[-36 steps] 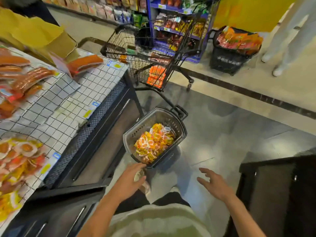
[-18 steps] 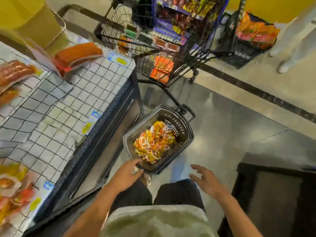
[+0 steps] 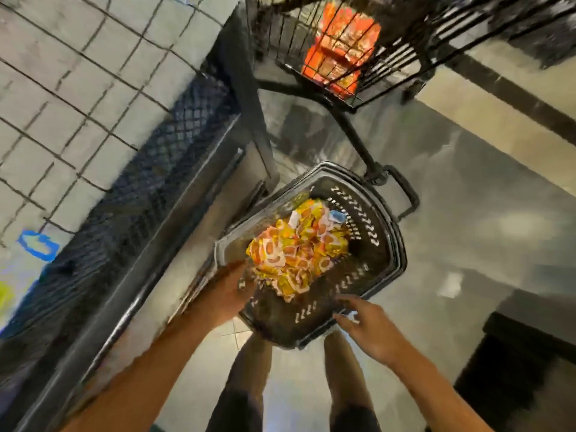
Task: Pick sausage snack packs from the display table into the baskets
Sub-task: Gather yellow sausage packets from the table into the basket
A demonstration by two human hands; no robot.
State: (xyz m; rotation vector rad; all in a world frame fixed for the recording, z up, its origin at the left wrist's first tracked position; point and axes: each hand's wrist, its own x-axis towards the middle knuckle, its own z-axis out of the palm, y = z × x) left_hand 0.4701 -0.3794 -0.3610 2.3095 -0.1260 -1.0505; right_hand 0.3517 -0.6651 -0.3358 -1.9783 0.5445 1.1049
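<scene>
I am looking almost straight down at a dark plastic basket (image 3: 383, 244) standing on the glossy floor (image 3: 467, 213), just beside the lower front edge of the display table (image 3: 93, 88). A heap of yellow, orange and white sausage snack packs (image 3: 299, 247) fills the middle and the table-side half of the basket; the slotted wall on the far side from the table is bare.

My left hand (image 3: 230, 291) is at the basket's near corner on the table side, over the rim and touching or almost touching the edge of the heap. It is smeared by motion, so I cannot tell whether its fingers are spread or pinching a pack.

My right hand (image 3: 364, 319) is at the basket's near edge on the other side, fingers spread and lightly bent, holding nothing. I cannot tell if the fingertips touch the rim.

The basket's looped handle (image 3: 405, 194) sticks out at its far corner. Beyond it stands a wire shopping trolley (image 3: 389, 63) with orange packets (image 3: 343, 48) inside. The table's top is covered by a wire grid over pale panels. 2 legs (image 3: 252, 369) show below the basket.
</scene>
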